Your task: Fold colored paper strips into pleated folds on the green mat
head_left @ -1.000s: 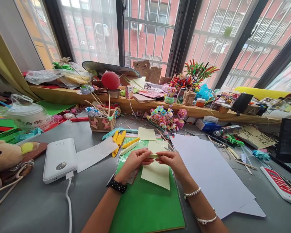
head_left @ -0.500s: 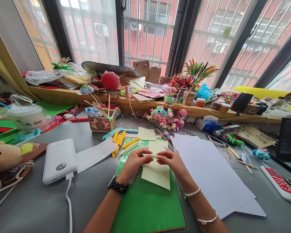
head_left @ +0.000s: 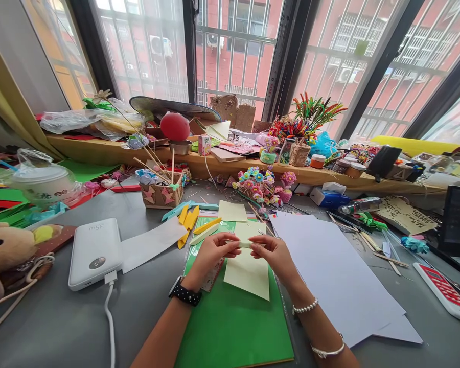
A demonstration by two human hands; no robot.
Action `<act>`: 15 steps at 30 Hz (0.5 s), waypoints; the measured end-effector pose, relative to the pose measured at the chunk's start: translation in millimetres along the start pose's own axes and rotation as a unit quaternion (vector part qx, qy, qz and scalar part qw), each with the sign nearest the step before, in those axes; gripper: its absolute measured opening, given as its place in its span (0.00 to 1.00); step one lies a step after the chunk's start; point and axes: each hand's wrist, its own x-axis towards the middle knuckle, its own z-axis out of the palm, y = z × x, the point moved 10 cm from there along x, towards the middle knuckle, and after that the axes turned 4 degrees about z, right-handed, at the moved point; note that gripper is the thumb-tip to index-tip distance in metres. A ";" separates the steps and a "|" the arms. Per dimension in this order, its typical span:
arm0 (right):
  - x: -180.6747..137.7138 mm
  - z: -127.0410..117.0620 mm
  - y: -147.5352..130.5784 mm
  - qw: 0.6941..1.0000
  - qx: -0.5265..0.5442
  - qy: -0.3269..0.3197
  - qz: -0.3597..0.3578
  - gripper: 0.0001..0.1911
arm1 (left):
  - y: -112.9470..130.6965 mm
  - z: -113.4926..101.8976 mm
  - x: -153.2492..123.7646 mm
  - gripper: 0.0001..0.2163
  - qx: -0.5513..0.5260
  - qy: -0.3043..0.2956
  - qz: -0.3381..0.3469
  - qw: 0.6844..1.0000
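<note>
Between the fingertips of both hands is a small folded strip of pale yellow-green paper (head_left: 245, 244). My left hand (head_left: 216, 253) pinches its left end, and my right hand (head_left: 270, 251) pinches its right end. Below them a flat pale yellow-green sheet (head_left: 249, 276) lies on a green pad of paper (head_left: 237, 327). Another pale square (head_left: 232, 210) rests beyond the hands. To the left of my fingers are a folded pale strip (head_left: 204, 234) and several folded yellow paper pieces (head_left: 187, 225). Scissors near my right fingers are mostly hidden.
White sheets (head_left: 329, 271) lie to the right. At left are a white power bank (head_left: 95, 253) with its cable and a white paper strip (head_left: 153, 245). A cardboard box of sticks (head_left: 162, 195) and crocheted flowers (head_left: 256, 186) stand behind. Craft supplies crowd the window ledge.
My right fingertips have moved slightly right along the folded paper, so more of it shows between the hands. Little else differs.
</note>
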 end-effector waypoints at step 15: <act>-4.5 4.2 -12.8 0.994 -0.084 0.000 -0.067 0.11 | -9.8 -3.1 0.7 0.12 -0.005 0.009 -0.039 0.999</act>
